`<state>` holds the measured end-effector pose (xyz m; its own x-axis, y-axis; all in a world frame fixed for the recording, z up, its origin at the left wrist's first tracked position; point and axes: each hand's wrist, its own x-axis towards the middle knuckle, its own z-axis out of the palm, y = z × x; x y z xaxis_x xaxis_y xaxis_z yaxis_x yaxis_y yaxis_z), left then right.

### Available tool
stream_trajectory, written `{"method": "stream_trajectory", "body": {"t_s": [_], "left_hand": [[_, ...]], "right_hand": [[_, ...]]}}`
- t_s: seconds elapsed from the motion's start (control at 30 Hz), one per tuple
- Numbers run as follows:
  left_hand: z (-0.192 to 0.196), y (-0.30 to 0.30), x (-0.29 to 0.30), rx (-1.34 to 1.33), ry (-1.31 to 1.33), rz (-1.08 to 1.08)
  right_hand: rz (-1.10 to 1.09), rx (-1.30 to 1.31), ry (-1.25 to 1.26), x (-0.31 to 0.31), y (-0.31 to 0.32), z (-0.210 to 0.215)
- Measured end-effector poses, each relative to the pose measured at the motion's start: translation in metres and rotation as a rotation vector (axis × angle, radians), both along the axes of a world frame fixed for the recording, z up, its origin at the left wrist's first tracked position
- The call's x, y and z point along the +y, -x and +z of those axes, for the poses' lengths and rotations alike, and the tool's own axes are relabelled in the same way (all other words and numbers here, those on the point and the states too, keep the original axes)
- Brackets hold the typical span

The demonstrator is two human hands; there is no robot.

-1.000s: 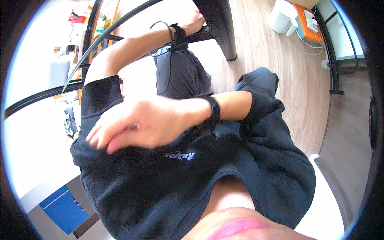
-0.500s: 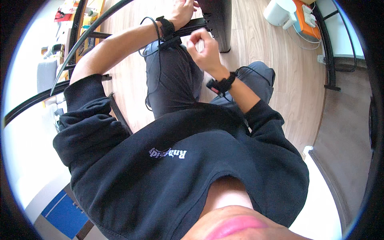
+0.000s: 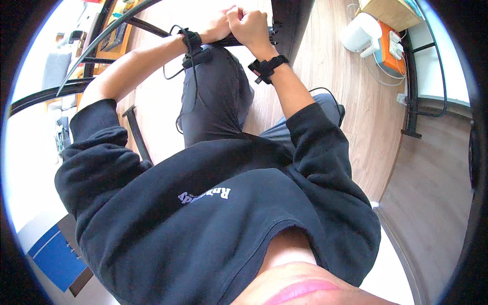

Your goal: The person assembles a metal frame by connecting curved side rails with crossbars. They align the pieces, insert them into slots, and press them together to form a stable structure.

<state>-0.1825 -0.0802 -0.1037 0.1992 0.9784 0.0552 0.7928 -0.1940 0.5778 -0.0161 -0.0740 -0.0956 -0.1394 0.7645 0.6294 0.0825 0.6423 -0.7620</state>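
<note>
My right hand [image 3: 250, 31] is closed, its fingers curled in at the top of the view; whatever lies in them is hidden. Against it from the left comes my left hand [image 3: 217, 26], whose fingertips disappear behind the right one. Both hands meet above my left knee, beside a tall black box-like thing [image 3: 292, 25]. A black strap [image 3: 191, 41] with a cable circles my left wrist, and another black strap [image 3: 268, 68] is on my right wrist.
At the upper right a white kettle [image 3: 360, 33] stands beside an orange box [image 3: 389, 56] with a white power strip [image 3: 396, 47]. Black metal frames rise at the left [image 3: 91, 61] and right [image 3: 412, 91]. A loose cable [image 3: 195, 96] hangs over my left leg.
My right hand has moved up and left to meet my left hand. My left hand has come down slightly and left. The whole view has shifted a little.
</note>
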Motion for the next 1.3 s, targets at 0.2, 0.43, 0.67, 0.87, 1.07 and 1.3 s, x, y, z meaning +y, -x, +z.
{"method": "stream_trajectory", "body": {"t_s": [0.2,0.43,0.67,0.87,1.07,1.3], "left_hand": [[0.004,-0.013,-0.014,-0.059,0.161,0.033],[0.016,-0.030,-0.030,-0.049,-0.079,0.095],[0.005,-0.011,-0.069,0.516,-0.320,0.021],[-0.039,-0.015,-0.065,0.501,-0.476,-0.103],[-0.052,-0.016,-0.067,0.480,-0.571,-0.128],[-0.052,-0.011,-0.065,0.435,-0.442,-0.154]], "right_hand": [[0.093,-0.083,0.073,-0.002,-0.006,0.001],[0.149,0.009,0.229,0.008,-0.005,0.007],[0.214,-0.041,0.360,0.013,-0.027,0.002],[0.195,-0.144,0.169,-0.014,-0.050,-0.052],[0.141,-0.053,-0.533,-0.035,-0.090,-0.019],[-0.135,0.325,0.184,0.038,-0.142,0.068]]}}
